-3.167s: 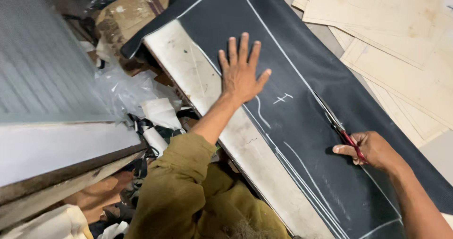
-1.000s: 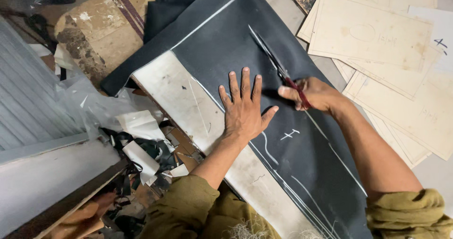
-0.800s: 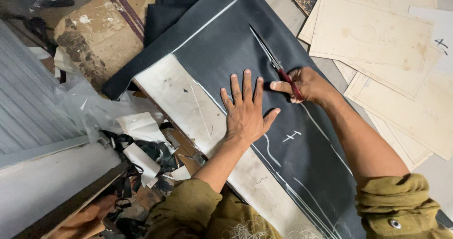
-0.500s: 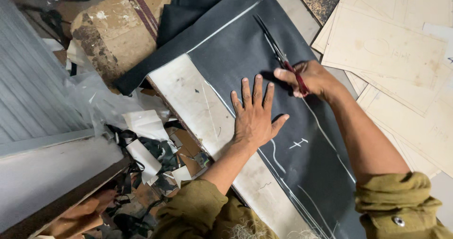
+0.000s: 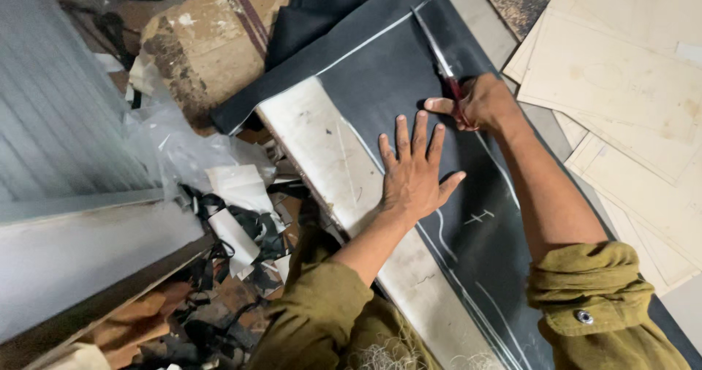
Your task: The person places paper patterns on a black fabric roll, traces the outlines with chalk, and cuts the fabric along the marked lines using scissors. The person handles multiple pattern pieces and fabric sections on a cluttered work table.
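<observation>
Right hand (image 5: 479,103), clamped on the scissors (image 5: 439,55), has run further up-frame along the chalked cloth (image 5: 380,70); left hand (image 5: 413,172) stays pressed flat, fingers spread.

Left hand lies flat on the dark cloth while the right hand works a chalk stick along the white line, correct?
Not quite. The head view shows the right hand gripping red-handled scissors, not chalk. The left hand does lie flat on the dark cloth, by the white line.
</observation>
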